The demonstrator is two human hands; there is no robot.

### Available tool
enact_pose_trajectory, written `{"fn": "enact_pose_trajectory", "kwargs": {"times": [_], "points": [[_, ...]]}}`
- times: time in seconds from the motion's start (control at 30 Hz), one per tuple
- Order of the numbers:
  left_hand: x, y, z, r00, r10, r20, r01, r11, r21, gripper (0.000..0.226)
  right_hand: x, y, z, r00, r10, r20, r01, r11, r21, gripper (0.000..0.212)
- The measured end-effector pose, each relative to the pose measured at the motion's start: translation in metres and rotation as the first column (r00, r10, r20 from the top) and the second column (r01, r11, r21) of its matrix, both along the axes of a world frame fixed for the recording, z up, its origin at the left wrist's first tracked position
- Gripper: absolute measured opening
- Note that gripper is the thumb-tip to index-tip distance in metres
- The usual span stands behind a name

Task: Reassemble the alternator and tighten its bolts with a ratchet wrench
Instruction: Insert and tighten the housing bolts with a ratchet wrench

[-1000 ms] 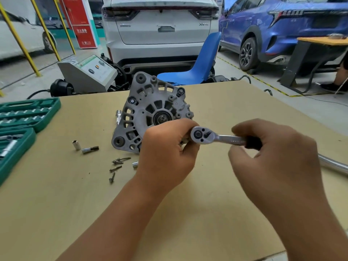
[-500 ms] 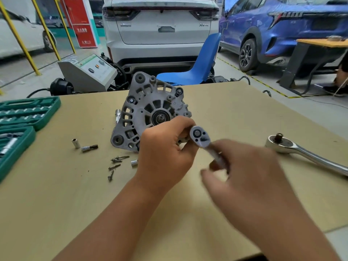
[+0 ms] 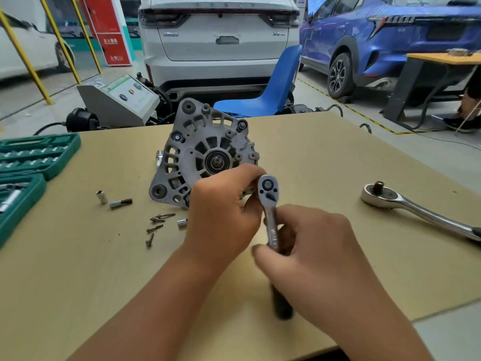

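Note:
A grey alternator [image 3: 200,152] stands on edge on the tan table [image 3: 78,269], its finned face toward me. My left hand [image 3: 223,212] grips its lower right side, fingers curled beside the head of a small ratchet wrench [image 3: 269,204]. The wrench head sits at the alternator's lower right edge; what it engages is hidden. Its handle points down toward me, and my right hand [image 3: 317,259] grips that handle. Several loose screws [image 3: 156,225] and a small socket [image 3: 182,222] lie left of my left hand.
A large chrome ratchet [image 3: 416,209] lies on the table at the right. Two green socket cases [image 3: 33,157] sit open at the left edge. A socket [image 3: 101,197] and a bit adapter [image 3: 120,203] lie near them. Beyond the table are a blue chair [image 3: 273,92] and parked cars.
My right hand has swung the ratchet handle from pointing right to pointing down toward me. The left hand and the alternator stayed in place. The large ratchet came into view.

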State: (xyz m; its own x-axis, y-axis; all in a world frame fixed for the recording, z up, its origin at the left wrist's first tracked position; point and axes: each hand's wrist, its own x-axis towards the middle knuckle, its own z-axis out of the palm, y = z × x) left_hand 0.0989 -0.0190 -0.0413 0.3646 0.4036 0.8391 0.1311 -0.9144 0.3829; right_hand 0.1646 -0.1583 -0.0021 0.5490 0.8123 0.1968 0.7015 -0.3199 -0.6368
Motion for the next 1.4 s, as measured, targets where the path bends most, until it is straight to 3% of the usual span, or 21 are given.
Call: {"fn": "enact_pose_trajectory", "kwargs": {"times": [0.07, 0.13, 0.2, 0.27, 0.33, 0.4, 0.63, 0.7, 0.77, 0.83, 1.03, 1.1, 1.17, 1.27, 1.4], "points": [[-0.001, 0.001, 0.001, 1.000, -0.001, -0.022, 0.001, 1.000, 0.000, 0.007, 0.015, 0.001, 0.001, 0.993, -0.103, 0.065, 0.095, 0.989, 0.111, 0.020], [-0.001, 0.002, 0.002, 0.999, 0.009, -0.050, -0.009, 1.000, 0.004, 0.006, 0.032, -0.001, 0.007, 0.938, -0.310, 0.154, 0.259, 0.924, 0.281, 0.029], [0.000, 0.002, 0.003, 0.999, 0.019, -0.050, -0.019, 1.000, -0.003, 0.009, 0.037, -0.002, 0.009, 0.905, -0.387, 0.176, 0.313, 0.887, 0.340, 0.030], [0.001, 0.001, 0.002, 0.999, 0.024, -0.021, -0.024, 1.000, -0.014, 0.011, 0.023, -0.001, 0.006, 0.938, -0.261, 0.226, 0.202, 0.946, 0.253, 0.029], [0.001, -0.001, 0.000, 1.000, 0.017, 0.000, -0.017, 1.000, -0.010, 0.011, 0.003, -0.001, 0.000, 0.988, -0.078, 0.131, 0.061, 0.990, 0.125, 0.029], [0.000, -0.001, -0.001, 1.000, -0.001, -0.001, 0.001, 1.000, 0.000, 0.010, -0.005, -0.002, -0.003, 0.999, -0.007, 0.031, 0.005, 0.998, 0.064, 0.028], [0.000, -0.001, 0.004, 0.999, 0.025, -0.040, -0.026, 0.999, -0.021, 0.009, 0.031, -0.004, 0.002, 0.932, -0.317, 0.178, 0.246, 0.910, 0.334, 0.032], [0.002, -0.001, 0.003, 1.000, 0.015, -0.001, -0.015, 0.999, -0.052, 0.007, 0.022, -0.003, 0.000, 0.961, -0.214, 0.178, 0.167, 0.955, 0.245, 0.028], [0.002, -0.002, 0.003, 1.000, -0.002, 0.018, 0.003, 0.998, -0.066, 0.007, 0.006, -0.002, -0.004, 0.995, -0.048, 0.092, 0.039, 0.994, 0.104, 0.020], [0.001, 0.000, 0.002, 1.000, -0.014, 0.008, 0.015, 0.997, -0.070, 0.009, -0.001, -0.002, -0.006, 0.999, 0.028, 0.016, -0.029, 0.997, 0.068, 0.019], [-0.002, 0.003, 0.005, 0.997, 0.007, -0.079, -0.006, 1.000, 0.014, 0.008, 0.038, -0.002, 0.009, 0.939, -0.325, 0.116, 0.276, 0.909, 0.313, 0.034], [0.001, 0.002, 0.004, 0.999, 0.022, -0.049, -0.021, 1.000, 0.016, 0.007, 0.034, -0.002, 0.008, 0.958, -0.259, 0.125, 0.218, 0.937, 0.273, 0.028], [0.003, 0.001, 0.003, 1.000, 0.021, -0.017, -0.020, 1.000, 0.014, 0.007, 0.016, -0.002, -0.001, 0.988, -0.096, 0.120, 0.082, 0.989, 0.121, 0.018], [0.002, 0.000, 0.001, 1.000, 0.007, -0.019, -0.006, 1.000, 0.007, 0.012, 0.002, 0.001, -0.006, 0.999, 0.035, -0.016, -0.035, 0.999, 0.012, 0.023], [-0.002, 0.003, 0.004, 0.996, -0.009, -0.090, 0.011, 0.999, 0.032, 0.007, 0.031, 0.001, 0.006, 0.966, -0.233, 0.112, 0.198, 0.946, 0.255, 0.032]]}}
